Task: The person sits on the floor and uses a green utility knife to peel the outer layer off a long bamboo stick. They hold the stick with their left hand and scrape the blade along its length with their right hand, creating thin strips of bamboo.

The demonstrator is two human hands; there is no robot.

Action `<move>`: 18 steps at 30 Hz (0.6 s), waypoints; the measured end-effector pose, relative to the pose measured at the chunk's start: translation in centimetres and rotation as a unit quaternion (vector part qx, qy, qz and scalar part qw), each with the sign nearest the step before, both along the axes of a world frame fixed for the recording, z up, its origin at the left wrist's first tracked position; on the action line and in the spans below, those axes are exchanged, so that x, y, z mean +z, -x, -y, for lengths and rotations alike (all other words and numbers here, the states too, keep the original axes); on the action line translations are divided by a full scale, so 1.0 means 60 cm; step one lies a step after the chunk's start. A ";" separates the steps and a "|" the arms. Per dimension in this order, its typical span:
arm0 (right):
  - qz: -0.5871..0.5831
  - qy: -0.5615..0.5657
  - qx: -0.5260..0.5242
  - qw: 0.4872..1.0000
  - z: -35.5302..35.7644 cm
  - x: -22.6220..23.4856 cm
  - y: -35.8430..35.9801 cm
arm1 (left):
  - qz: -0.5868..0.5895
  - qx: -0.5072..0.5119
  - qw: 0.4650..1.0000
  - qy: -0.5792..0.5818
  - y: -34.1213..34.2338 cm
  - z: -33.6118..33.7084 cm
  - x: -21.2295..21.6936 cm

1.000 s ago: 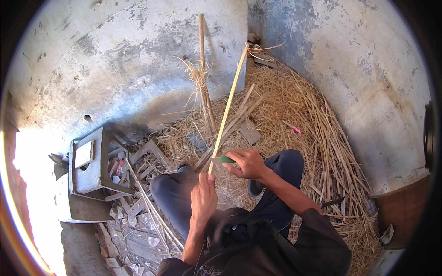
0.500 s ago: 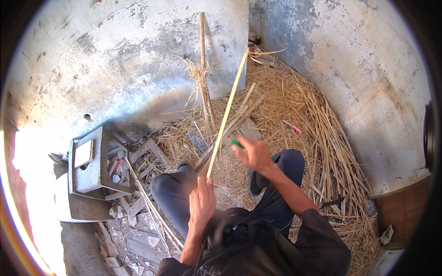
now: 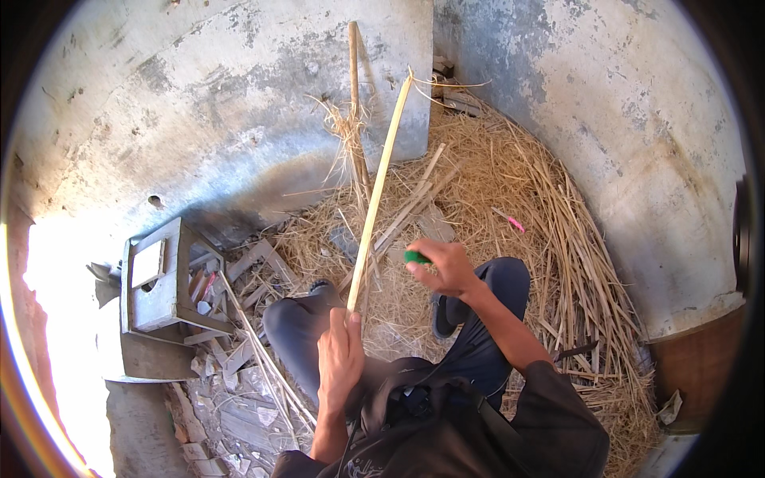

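My left hand [image 3: 340, 362] is closed around the lower end of a long, pale bamboo strip [image 3: 374, 203]. The strip slants up and away, and thin peeled slivers [image 3: 450, 84] curl off its far tip. To the right of the strip, and apart from it, my right hand [image 3: 449, 267] grips a small green-handled tool [image 3: 416, 256]; the rest of that tool is hidden or too small to make out. Between my bent knees, both hands hang above the straw-covered ground.
Straw and shavings [image 3: 478, 167] cover the ground, with a long heap of split sticks [image 3: 590, 247] curving along the right. A pink-handled knife [image 3: 514, 222] lies there. A wooden stake [image 3: 354, 80] leans on the wall. At left stands a weathered wooden box [image 3: 163, 279] beside rubble [image 3: 239, 414].
The strip and my left hand have shifted left, and the strip's far tip has swung left and up. My right hand has moved slightly right, further from the strip.
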State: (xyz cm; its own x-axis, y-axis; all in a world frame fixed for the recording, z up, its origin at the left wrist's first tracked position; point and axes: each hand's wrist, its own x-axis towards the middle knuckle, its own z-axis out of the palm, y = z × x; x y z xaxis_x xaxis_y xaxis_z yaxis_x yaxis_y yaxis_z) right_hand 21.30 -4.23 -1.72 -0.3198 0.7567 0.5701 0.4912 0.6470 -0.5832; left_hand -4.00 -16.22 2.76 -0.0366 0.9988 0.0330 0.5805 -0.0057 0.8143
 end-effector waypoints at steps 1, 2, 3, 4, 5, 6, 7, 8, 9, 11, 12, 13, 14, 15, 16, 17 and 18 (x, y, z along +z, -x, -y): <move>0.022 0.003 0.024 0.999 0.005 0.001 0.006 | 0.001 0.000 1.000 0.001 -0.001 -0.002 -0.002; 0.021 -0.004 0.039 0.999 0.008 0.001 0.012 | 0.002 0.000 1.000 0.002 -0.004 -0.005 -0.006; 0.019 -0.011 0.053 0.998 0.010 0.001 0.017 | 0.004 0.000 1.000 0.003 -0.007 -0.006 -0.008; 0.017 -0.018 0.067 0.997 0.012 0.001 0.020 | 0.004 -0.005 1.000 0.015 -0.009 -0.006 -0.007; 0.024 -0.015 0.064 0.998 0.012 0.001 0.022 | 0.004 -0.011 1.000 0.026 -0.012 -0.007 -0.005; 0.031 -0.012 0.061 0.998 0.011 0.001 0.023 | 0.005 -0.017 0.999 0.038 -0.015 -0.007 -0.005; 0.038 -0.008 0.058 0.998 0.011 0.001 0.023 | -0.001 -0.024 0.999 0.037 -0.018 -0.008 -0.006; 0.027 0.003 0.045 0.999 0.011 0.001 0.024 | -0.007 -0.031 0.999 0.036 -0.021 -0.006 -0.009; 0.017 0.014 0.032 0.999 0.010 0.001 0.024 | -0.013 -0.037 0.999 0.035 -0.023 -0.005 -0.011; -0.009 0.016 0.004 1.000 0.008 -0.004 0.021 | -0.015 -0.047 0.998 0.030 -0.027 -0.001 -0.015; -0.025 0.007 -0.011 1.000 0.004 -0.009 0.018 | -0.015 -0.053 0.998 0.027 -0.028 0.000 -0.016; -0.040 -0.002 -0.026 0.999 0.001 -0.011 0.015 | -0.016 -0.054 0.998 0.033 -0.029 0.000 -0.015; -0.045 0.002 -0.034 0.998 0.000 -0.010 0.011 | -0.017 -0.055 0.998 0.039 -0.027 0.002 -0.014; -0.050 0.006 -0.041 0.998 -0.002 -0.009 0.007 | -0.019 -0.055 0.997 0.045 -0.025 0.003 -0.013; -0.055 0.010 -0.049 0.997 -0.003 -0.008 0.002 | -0.017 -0.053 0.998 0.043 -0.025 0.003 -0.012; -0.053 0.014 -0.048 0.997 -0.003 -0.004 -0.002 | -0.014 -0.051 0.998 0.040 -0.025 0.002 -0.012; -0.050 0.018 -0.047 0.997 -0.002 0.000 -0.007 | -0.012 -0.050 0.998 0.037 -0.025 0.001 -0.011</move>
